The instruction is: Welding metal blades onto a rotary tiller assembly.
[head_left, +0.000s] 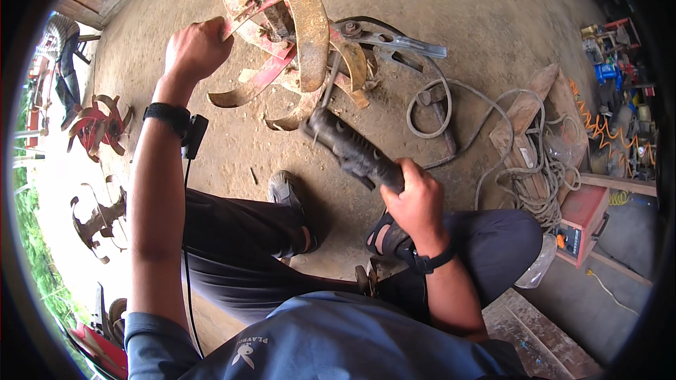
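A tiller rotor with curved, worn red and rust-brown blades stands on the floor in front of me. My left hand is closed around the end of one of its blades, at the rotor's left side. My right hand grips the rear of a black welding electrode holder, angled up and left. A thin rod extends from the holder's far end towards the rotor's lower blades; I cannot tell whether it touches them. A metal clamp with a dark cable sits against the rotor's right side.
Right of the rotor, a hammer lies among loops of grey cable. Wooden boards and a red metal box are beside the coil. More rotors stand at left, where another person is partly visible. Tools crowd the right edge.
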{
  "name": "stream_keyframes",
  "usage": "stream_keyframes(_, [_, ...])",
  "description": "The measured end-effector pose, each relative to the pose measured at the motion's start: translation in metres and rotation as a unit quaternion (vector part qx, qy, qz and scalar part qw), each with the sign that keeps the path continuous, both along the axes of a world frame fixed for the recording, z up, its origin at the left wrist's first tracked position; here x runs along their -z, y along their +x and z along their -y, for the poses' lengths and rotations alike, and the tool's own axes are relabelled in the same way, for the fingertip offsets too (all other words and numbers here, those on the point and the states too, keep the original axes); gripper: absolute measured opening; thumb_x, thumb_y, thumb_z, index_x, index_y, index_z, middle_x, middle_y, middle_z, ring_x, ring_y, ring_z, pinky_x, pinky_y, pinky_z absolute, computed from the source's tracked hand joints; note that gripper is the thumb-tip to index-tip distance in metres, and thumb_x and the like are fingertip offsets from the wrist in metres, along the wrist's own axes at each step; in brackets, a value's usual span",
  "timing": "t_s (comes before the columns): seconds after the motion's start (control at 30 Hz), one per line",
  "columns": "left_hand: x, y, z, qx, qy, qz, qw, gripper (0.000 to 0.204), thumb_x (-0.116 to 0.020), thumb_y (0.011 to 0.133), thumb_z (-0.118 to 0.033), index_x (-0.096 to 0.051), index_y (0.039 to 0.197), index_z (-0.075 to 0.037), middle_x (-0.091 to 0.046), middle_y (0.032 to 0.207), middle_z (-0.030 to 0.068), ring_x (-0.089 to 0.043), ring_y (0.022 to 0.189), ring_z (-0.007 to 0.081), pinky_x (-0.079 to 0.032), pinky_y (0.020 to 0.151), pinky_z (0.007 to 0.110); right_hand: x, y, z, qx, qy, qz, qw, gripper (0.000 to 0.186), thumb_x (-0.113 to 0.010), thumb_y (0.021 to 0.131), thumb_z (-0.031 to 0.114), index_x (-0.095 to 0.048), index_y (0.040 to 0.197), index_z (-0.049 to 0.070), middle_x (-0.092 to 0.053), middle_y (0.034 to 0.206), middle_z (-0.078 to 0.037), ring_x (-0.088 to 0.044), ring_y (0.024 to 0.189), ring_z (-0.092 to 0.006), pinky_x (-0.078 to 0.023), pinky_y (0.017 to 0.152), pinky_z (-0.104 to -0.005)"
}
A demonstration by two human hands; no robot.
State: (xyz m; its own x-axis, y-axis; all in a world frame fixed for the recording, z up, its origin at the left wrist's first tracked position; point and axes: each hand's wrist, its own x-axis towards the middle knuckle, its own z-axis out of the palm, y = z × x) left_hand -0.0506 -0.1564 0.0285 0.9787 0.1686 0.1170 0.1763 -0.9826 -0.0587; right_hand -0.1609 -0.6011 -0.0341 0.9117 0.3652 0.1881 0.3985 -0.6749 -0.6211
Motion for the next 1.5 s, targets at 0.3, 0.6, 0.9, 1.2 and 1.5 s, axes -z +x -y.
stream_keyframes(0.3, [-0.002,0.0,0.0,-0.003,-0.002,-0.002,1.0,0.024,-0.064,0.095,-0.036,-0.068,0.098,-0.012,-0.074,0.089,0.019,-0.071,0.089,0.0447,-0.055,0.076,0.057,0.01,0.005,-0.001,0.008,0.0,0.001,1.0,0.029,-0.083,0.077,0.008,-0.069,0.102,0.005,-0.074,0.092,-0.017,-0.074,0.084,-0.0404,-0.058,0.072,-0.0472])
stream_keyframes(0.6, [-0.001,0.001,0.002,-0.013,0.01,-0.004,1.0,0.022,-0.065,0.094,-0.033,-0.067,0.099,-0.012,-0.074,0.091,0.0197,-0.071,0.092,0.0442,-0.055,0.081,0.058,0.0,-0.002,-0.009,-0.014,0.031,-0.006,0.999,0.031,-0.083,0.075,0.007,-0.069,0.103,0.005,-0.073,0.092,-0.019,-0.073,0.085,-0.0441,-0.058,0.071,-0.0507])
stream_keyframes(0.9, [-0.003,-0.002,0.003,0.0,-0.052,0.015,0.999,0.021,-0.065,0.094,-0.033,-0.068,0.099,-0.013,-0.074,0.091,0.0193,-0.071,0.091,0.0438,-0.056,0.078,0.057,0.011,0.008,-0.003,0.001,-0.021,-0.029,0.999,0.03,-0.084,0.076,0.007,-0.068,0.101,0.006,-0.074,0.092,-0.018,-0.073,0.085,-0.0431,-0.057,0.071,-0.05])
stream_keyframes(1.2, [-0.005,0.001,0.006,-0.024,0.005,-0.019,1.0,0.024,-0.065,0.093,-0.037,-0.069,0.098,-0.013,-0.074,0.092,0.0196,-0.071,0.092,0.0446,-0.055,0.08,0.057,0.012,0.006,-0.004,0.019,0.019,-0.095,0.995,0.024,-0.082,0.083,0.017,-0.066,0.097,0.006,-0.072,0.087,-0.015,-0.072,0.081,-0.0382,-0.055,0.07,-0.0477])
stream_keyframes(1.5, [-0.008,0.001,0.007,-0.026,0.01,-0.025,0.999,0.029,-0.062,0.097,-0.038,-0.074,0.102,-0.013,-0.077,0.096,0.0191,-0.073,0.095,0.0425,-0.058,0.085,0.054,0.029,0.005,0.0,0.067,0.332,-0.358,0.87,0.016,-0.07,0.092,-0.006,-0.063,0.1,0.006,-0.064,0.081,0.0,-0.063,0.065,-0.0087,-0.052,0.059,-0.0287])
